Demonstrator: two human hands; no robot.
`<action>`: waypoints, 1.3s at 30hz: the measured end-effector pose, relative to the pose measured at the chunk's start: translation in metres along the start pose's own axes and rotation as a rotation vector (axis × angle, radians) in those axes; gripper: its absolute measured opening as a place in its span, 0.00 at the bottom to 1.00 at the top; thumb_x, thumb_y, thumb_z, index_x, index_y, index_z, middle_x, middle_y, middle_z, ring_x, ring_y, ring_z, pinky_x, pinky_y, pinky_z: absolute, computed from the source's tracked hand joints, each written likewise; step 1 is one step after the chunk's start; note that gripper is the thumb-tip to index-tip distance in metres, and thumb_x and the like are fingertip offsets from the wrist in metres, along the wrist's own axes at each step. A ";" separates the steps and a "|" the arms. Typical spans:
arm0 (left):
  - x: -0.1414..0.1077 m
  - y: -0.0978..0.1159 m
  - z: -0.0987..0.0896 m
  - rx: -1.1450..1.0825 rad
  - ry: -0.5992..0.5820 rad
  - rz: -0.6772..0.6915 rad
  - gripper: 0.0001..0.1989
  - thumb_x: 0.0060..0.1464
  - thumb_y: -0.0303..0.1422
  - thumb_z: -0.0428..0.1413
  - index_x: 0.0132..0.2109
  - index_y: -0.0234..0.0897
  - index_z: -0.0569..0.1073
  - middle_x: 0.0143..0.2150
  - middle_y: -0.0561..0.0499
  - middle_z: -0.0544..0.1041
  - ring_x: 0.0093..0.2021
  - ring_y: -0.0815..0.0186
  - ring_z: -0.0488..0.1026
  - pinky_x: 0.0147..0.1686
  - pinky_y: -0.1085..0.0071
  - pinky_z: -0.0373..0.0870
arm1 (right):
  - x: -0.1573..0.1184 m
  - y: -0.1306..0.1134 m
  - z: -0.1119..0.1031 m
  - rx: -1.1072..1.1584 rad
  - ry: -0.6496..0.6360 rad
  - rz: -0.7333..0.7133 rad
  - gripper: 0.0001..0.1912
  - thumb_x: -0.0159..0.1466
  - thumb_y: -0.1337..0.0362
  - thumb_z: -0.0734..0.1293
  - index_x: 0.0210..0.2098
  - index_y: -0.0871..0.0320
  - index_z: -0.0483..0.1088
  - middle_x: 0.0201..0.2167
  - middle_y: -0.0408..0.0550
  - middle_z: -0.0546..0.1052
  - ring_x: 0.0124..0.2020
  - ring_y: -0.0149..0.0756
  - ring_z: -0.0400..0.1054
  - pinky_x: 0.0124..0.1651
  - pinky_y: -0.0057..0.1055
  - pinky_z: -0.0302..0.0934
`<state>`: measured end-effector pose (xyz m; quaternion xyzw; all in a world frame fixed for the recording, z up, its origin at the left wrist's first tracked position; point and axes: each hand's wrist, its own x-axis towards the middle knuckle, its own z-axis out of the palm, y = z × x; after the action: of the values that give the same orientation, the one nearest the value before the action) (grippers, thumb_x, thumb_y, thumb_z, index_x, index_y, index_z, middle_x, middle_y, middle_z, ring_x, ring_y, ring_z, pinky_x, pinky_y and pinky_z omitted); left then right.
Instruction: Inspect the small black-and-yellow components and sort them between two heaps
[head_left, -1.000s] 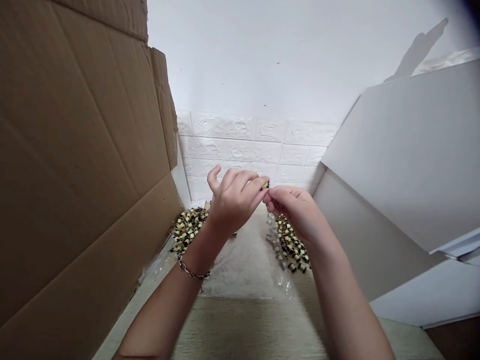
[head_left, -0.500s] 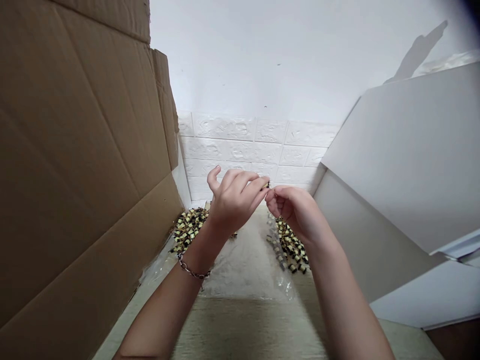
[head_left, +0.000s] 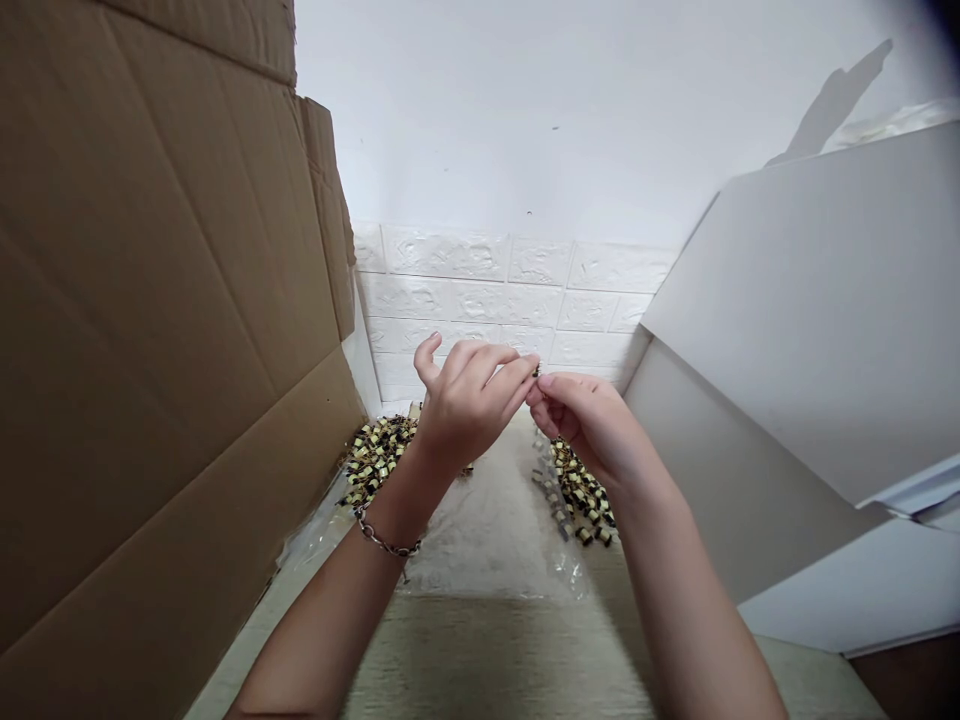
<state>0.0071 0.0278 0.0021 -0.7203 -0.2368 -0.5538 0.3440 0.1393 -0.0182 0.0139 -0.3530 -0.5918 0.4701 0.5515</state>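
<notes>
My left hand pinches a small yellow-and-black component between thumb and fingertips, its little finger raised. Right beside it, my right hand has its thumb and index finger pressed together at the lower end of that component; whatever lies between them is too small to make out. A heap of similar parts with thin copper-coloured leads lies behind my left wrist. Another pile sits below my right hand. Between the heaps a clear plastic bag is spread flat.
A tall cardboard sheet stands along the left side. White panels rise on the right. At the back is a white wall with a brick pattern. The pale wooden table shows in front of the bag.
My right hand has shifted slightly, its thumb and fingers now closer in against the left fingertips. My left hand has hardly moved.
</notes>
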 end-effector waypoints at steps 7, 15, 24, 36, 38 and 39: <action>0.001 0.001 -0.001 -0.054 -0.021 -0.069 0.05 0.49 0.35 0.53 0.35 0.43 0.70 0.30 0.56 0.74 0.33 0.68 0.67 0.51 0.61 0.40 | 0.000 -0.001 -0.002 -0.046 0.016 0.008 0.12 0.56 0.61 0.59 0.21 0.61 0.66 0.13 0.39 0.63 0.17 0.23 0.53 0.21 0.24 0.44; 0.007 0.002 -0.008 -0.241 -0.169 -0.227 0.08 0.50 0.39 0.52 0.35 0.43 0.71 0.31 0.55 0.74 0.36 0.67 0.68 0.50 0.62 0.44 | -0.002 -0.003 -0.006 -0.090 0.028 -0.022 0.12 0.56 0.66 0.57 0.17 0.61 0.62 0.13 0.38 0.57 0.16 0.22 0.49 0.21 0.25 0.43; 0.010 0.004 -0.011 -0.377 -0.218 -0.316 0.07 0.48 0.38 0.54 0.35 0.42 0.71 0.33 0.55 0.74 0.38 0.68 0.68 0.50 0.63 0.47 | -0.002 -0.002 -0.009 -0.095 0.041 -0.039 0.12 0.55 0.68 0.56 0.17 0.60 0.60 0.13 0.38 0.55 0.17 0.22 0.47 0.21 0.25 0.41; 0.011 -0.001 -0.007 -0.948 -0.336 -0.636 0.11 0.44 0.36 0.57 0.36 0.37 0.73 0.35 0.50 0.74 0.36 0.68 0.68 0.39 0.70 0.62 | -0.002 -0.002 -0.007 -0.075 0.006 -0.046 0.11 0.54 0.66 0.58 0.17 0.60 0.60 0.12 0.37 0.53 0.16 0.23 0.44 0.20 0.26 0.38; 0.011 -0.002 -0.004 -1.130 -0.404 -0.788 0.12 0.43 0.36 0.57 0.36 0.36 0.73 0.36 0.50 0.74 0.37 0.68 0.68 0.39 0.70 0.62 | -0.001 -0.002 -0.008 -0.077 -0.002 -0.038 0.11 0.54 0.66 0.57 0.16 0.60 0.60 0.12 0.37 0.53 0.16 0.23 0.43 0.20 0.26 0.38; 0.010 -0.002 -0.003 -1.215 -0.437 -0.854 0.12 0.43 0.36 0.58 0.36 0.35 0.73 0.36 0.50 0.74 0.37 0.68 0.68 0.39 0.70 0.62 | -0.001 -0.002 -0.008 -0.078 -0.006 -0.036 0.11 0.54 0.66 0.57 0.16 0.60 0.60 0.11 0.37 0.53 0.15 0.23 0.43 0.20 0.26 0.37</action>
<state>0.0062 0.0268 0.0128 -0.7218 -0.2109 -0.5165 -0.4096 0.1473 -0.0187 0.0150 -0.3622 -0.6174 0.4379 0.5439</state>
